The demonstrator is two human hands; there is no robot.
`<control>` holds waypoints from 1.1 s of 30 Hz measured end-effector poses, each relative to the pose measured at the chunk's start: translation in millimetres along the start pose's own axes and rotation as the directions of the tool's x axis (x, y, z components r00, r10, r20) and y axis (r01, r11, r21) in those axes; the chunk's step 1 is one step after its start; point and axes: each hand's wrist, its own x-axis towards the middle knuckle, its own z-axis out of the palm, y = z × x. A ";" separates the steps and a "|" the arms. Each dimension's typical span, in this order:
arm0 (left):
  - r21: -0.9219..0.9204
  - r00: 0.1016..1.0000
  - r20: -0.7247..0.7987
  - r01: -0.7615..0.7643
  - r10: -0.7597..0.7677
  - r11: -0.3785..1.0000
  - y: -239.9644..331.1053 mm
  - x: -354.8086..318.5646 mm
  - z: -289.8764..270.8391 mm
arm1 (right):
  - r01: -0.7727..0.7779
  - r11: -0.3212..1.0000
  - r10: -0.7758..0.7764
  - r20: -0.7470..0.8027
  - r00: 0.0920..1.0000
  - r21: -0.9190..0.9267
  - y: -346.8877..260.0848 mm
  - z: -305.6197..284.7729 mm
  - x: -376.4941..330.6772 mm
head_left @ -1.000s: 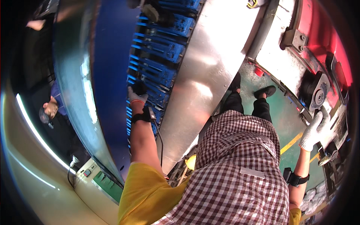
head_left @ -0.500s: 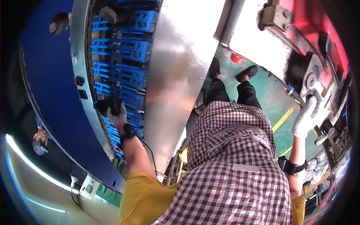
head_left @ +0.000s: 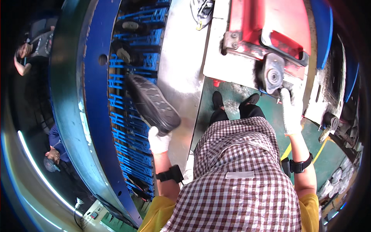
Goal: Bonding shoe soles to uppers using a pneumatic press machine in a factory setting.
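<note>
My left hand (head_left: pixel 157 143), in a white glove, grips one end of a black shoe (head_left: pixel 154 104). The shoe is tilted over the edge of the blue slatted rack (head_left: pixel 135 141), its treaded sole facing up. On the right, my gloved right hand (head_left: pixel 291 110) is closed at the lower end of a dark piece with a grey face and a round pattern (head_left: pixel 273 73), which looks like a shoe sole. That piece is up against the red machine (head_left: pixel 251 23), beside a dark blurred part; its far side is hidden.
More dark shoes (head_left: pixel 130 26) lie on the rack's far part. A bare metal panel (head_left: pixel 181 58) runs between rack and machine, with a black-and-white bundle (head_left: pixel 201 13) at its far end. Two other people (head_left: pixel 58 150) are beyond the blue frame (head_left: pixel 96 96) at left.
My left hand has come up from the rack toward me with the black shoe. The view has turned, so the red machine sits more central. My right hand stays at the machine.
</note>
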 end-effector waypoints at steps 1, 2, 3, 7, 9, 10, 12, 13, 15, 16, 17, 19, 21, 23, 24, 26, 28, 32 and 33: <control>-0.036 0.999 0.038 0.013 -0.011 0.999 7.1 -10.6 11.4 | -0.087 0.991 0.082 0.045 0.996 0.107 -9.7 -5.1 0.4; -0.326 0.982 0.170 0.140 -0.087 0.935 17.8 -19.0 24.2 | -0.020 0.959 -0.003 0.080 0.997 0.283 -21.1 -12.6 -5.2; -0.330 0.965 0.243 0.173 -0.094 0.928 30.1 -26.2 39.8 | -0.072 0.893 0.012 0.136 0.991 0.444 -33.2 -22.0 -8.4; -0.040 0.920 0.324 0.244 -0.219 0.969 86.7 -46.6 127.0 | 0.390 0.837 -0.518 0.330 0.789 0.383 -77.8 -59.0 -2.8; 0.184 0.835 0.512 0.120 -0.199 0.976 107.7 -59.5 199.3 | 0.195 0.814 -0.479 0.442 0.758 0.546 -91.1 -78.4 -13.6; 0.211 0.727 0.665 0.039 -0.173 0.977 115.1 -69.4 238.4 | 0.101 0.782 -0.474 0.481 0.738 0.615 -93.7 -87.3 -19.5; 0.237 0.570 0.793 0.032 -0.213 0.971 119.0 -93.6 319.3 | 0.053 0.680 -0.462 0.371 0.806 0.732 -84.2 -109.0 -23.1; 0.278 0.574 0.783 0.023 -0.240 0.960 122.1 -105.6 357.6 | 0.089 0.628 -0.419 0.239 0.876 0.773 -76.6 -118.5 -19.5; 0.592 0.478 0.804 -0.591 -0.353 0.548 142.1 -124.4 418.9 | 0.182 0.706 -0.336 0.098 0.937 0.684 -45.2 -151.2 -19.9; 0.583 0.468 0.812 -0.600 -0.350 0.548 143.9 -136.6 444.4 | 0.097 0.639 -0.242 0.080 0.967 0.763 -27.4 -169.0 -24.0; 0.576 0.464 0.816 -0.608 -0.344 0.546 144.7 -148.8 464.4 | -0.027 0.552 -0.127 0.117 0.985 0.834 -9.9 -184.1 -28.8; 0.468 0.389 0.872 -0.485 -0.298 0.738 167.5 -169.4 492.6 | -0.128 0.385 0.104 0.095 0.990 0.914 21.5 -210.5 -20.8; 0.383 0.387 0.907 -0.602 -0.164 0.701 186.6 -183.8 519.3 | 0.033 0.683 0.152 -0.187 0.970 0.729 47.6 -227.2 -1.2; 0.267 0.351 0.936 -0.721 0.005 0.639 205.3 -190.4 552.3 | 0.127 0.811 0.116 -0.369 0.922 0.571 70.7 -248.9 31.7; 0.248 0.362 0.931 -0.716 0.043 0.652 217.6 -194.7 571.9 | -0.006 0.935 0.161 -0.411 0.897 0.353 80.9 -260.5 49.7; 0.081 0.262 0.939 -0.795 0.221 0.601 230.5 -205.6 610.4 | -0.205 0.974 0.224 -0.496 0.839 0.094 96.7 -275.3 84.3; -0.042 0.178 0.909 -0.861 0.376 0.507 237.7 -216.5 657.0 | -0.264 0.964 0.214 -0.540 0.814 -0.015 107.4 -279.7 122.2; -0.200 0.006 0.860 -0.916 0.510 0.349 239.9 -238.2 734.6 | -0.284 0.928 0.118 -0.533 0.838 -0.241 133.0 -270.1 163.0; -0.220 -0.046 0.874 -0.925 0.484 0.309 241.5 -241.7 748.4 | -0.312 0.923 0.166 -0.498 0.851 -0.227 137.2 -265.1 165.3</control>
